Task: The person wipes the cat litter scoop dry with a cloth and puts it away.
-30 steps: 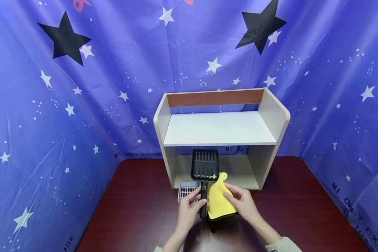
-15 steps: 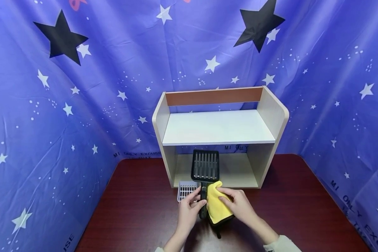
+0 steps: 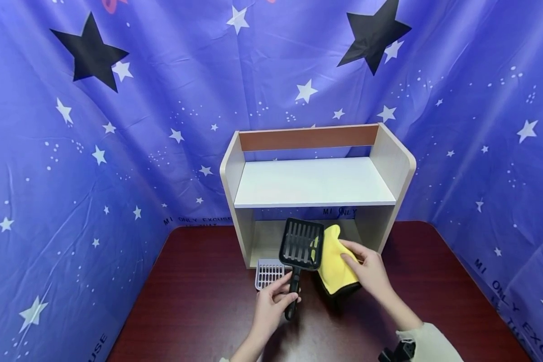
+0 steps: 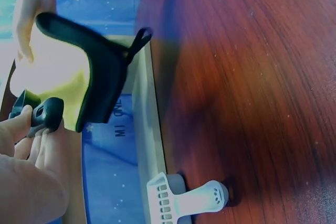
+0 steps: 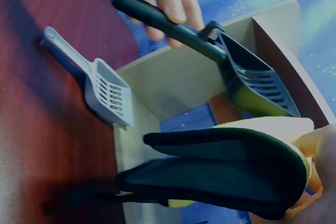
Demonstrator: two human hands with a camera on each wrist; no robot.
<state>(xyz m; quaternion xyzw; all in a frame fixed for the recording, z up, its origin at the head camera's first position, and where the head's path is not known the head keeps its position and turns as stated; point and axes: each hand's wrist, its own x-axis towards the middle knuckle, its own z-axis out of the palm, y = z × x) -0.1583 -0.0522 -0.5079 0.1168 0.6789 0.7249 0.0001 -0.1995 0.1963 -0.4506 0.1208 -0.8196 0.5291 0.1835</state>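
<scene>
My left hand [image 3: 271, 304] grips the handle of a black slotted litter scoop [image 3: 302, 244], holding it up in front of the shelf with its head tilted slightly right. In my right hand [image 3: 366, 266] is a cloth [image 3: 337, 264], yellow on one face and dark on the other, pinched between thumb and fingers. The cloth hangs folded just right of the scoop head; some yellow shows through the slots. From the right wrist view, the cloth's dark side [image 5: 226, 171] faces the camera, below the black scoop. A grey-white slotted litter scoop [image 3: 269, 274] lies at the shelf's front left.
A two-tier shelf unit [image 3: 314, 183] with pale side panels stands at the back of the dark red wooden table [image 3: 199, 301]. Blue star-printed curtain [image 3: 172, 100] surrounds the table at the back and both sides.
My right hand has moved up and to the right with the cloth, away from the scoop's handle. The black scoop has tilted to the right in my left hand.
</scene>
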